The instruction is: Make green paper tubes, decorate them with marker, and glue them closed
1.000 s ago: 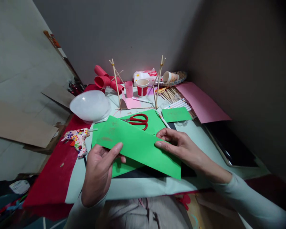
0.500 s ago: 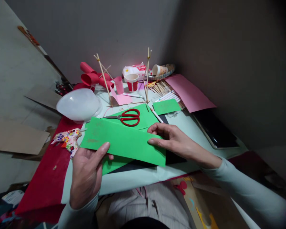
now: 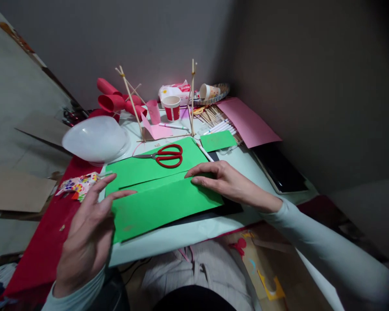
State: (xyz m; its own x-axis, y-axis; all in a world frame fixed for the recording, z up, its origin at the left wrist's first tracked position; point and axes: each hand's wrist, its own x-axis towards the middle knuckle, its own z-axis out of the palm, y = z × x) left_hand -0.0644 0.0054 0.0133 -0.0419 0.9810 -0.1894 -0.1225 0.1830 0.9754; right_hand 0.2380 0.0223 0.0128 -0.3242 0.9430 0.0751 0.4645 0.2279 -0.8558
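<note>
A strip of green paper [image 3: 165, 207] lies low over other green paper near the table's front edge. My right hand [image 3: 225, 179] pinches its upper right edge between thumb and fingers. At the strip's left end, my left hand [image 3: 90, 220] has its fingers spread, with the index finger raised and another finger near the strip's upper left edge. Behind the strip is a larger green sheet [image 3: 142, 172], and red-handled scissors [image 3: 168, 156] rest on it. A smaller green piece [image 3: 218, 141] lies farther back, beside a white marker [image 3: 205, 152].
A stick frame [image 3: 192, 99] stands at the back near a red-and-white paper cup [image 3: 171, 109]. Left are a translucent white bowl [image 3: 92, 138] and a flower-patterned glue gun [image 3: 79, 185]. Pink paper [image 3: 249, 123] and a black tablet-like object [image 3: 282, 168] lie right.
The green strip has come down and turned, its left end now nearer me. My left hand has let go and spread its fingers; my right hand still pinches the strip.
</note>
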